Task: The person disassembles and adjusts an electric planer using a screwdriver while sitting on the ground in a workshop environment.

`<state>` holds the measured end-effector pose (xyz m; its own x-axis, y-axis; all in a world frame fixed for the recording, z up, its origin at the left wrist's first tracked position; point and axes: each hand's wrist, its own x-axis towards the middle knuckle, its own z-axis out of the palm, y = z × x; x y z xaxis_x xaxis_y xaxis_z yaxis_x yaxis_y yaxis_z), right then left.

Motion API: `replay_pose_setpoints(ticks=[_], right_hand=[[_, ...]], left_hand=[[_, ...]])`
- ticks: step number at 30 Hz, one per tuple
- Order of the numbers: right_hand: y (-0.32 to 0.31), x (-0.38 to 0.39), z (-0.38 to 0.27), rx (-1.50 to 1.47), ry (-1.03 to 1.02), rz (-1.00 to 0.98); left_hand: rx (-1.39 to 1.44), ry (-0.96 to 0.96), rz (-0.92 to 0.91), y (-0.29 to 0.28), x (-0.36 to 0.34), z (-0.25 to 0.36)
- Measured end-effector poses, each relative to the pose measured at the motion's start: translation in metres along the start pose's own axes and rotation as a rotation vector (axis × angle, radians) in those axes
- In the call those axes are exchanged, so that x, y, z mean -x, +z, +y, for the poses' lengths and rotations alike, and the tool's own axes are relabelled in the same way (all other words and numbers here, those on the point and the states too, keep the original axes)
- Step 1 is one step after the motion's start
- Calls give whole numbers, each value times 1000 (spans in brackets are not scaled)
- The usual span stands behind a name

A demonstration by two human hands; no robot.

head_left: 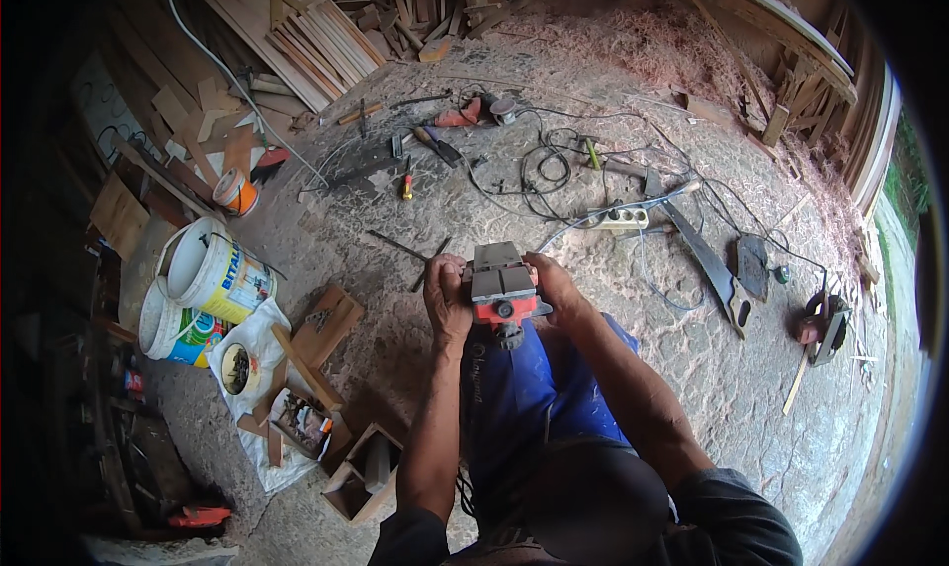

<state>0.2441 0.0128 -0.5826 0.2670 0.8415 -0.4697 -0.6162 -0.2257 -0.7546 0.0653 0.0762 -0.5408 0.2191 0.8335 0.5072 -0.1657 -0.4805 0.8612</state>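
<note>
An electric hand planer (502,283), red with a grey metal sole, is held upside down in front of my body, its sole facing up. My left hand (448,297) grips its left side, the thumb lying near the sole. On the opposite side my right hand (556,287) is closed around the body, with the fingertips partly hidden. Below the planer are my legs in blue trousers (534,398). Just beyond my left hand, thin dark rods (400,246) lie on the concrete floor.
Ahead lie a screwdriver (407,185), a red power tool (462,113), tangled cords and a power strip (621,218). A handsaw (704,253) and a circular saw (825,329) are to the right. Buckets (213,269) and wooden boxes (361,482) stand left; shavings (643,47) cover the back.
</note>
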Motion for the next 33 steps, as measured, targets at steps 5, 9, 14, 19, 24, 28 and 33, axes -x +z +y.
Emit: replay_pose_setpoints(ticks=[5, 9, 14, 19, 24, 28, 33], right_hand=[[0, 0, 2, 3, -14, -14], [3, 11, -4, 91, -3, 45], [20, 33, -15, 97, -21, 77], [9, 17, -6, 89, -9, 62], [-1, 4, 0, 39, 64, 6], [3, 10, -2, 31, 54, 13], [9, 19, -7, 28, 84, 32]], left_hand=[[62, -33, 69, 4, 5, 6], [-51, -11, -5, -4, 4, 5], [36, 8, 24, -4, 7, 4], [-25, -19, 18, -2, 7, 11], [40, -13, -5, 0, 8, 8], [79, -15, 44, 3, 9, 11], [84, 17, 38, 1, 11, 7]])
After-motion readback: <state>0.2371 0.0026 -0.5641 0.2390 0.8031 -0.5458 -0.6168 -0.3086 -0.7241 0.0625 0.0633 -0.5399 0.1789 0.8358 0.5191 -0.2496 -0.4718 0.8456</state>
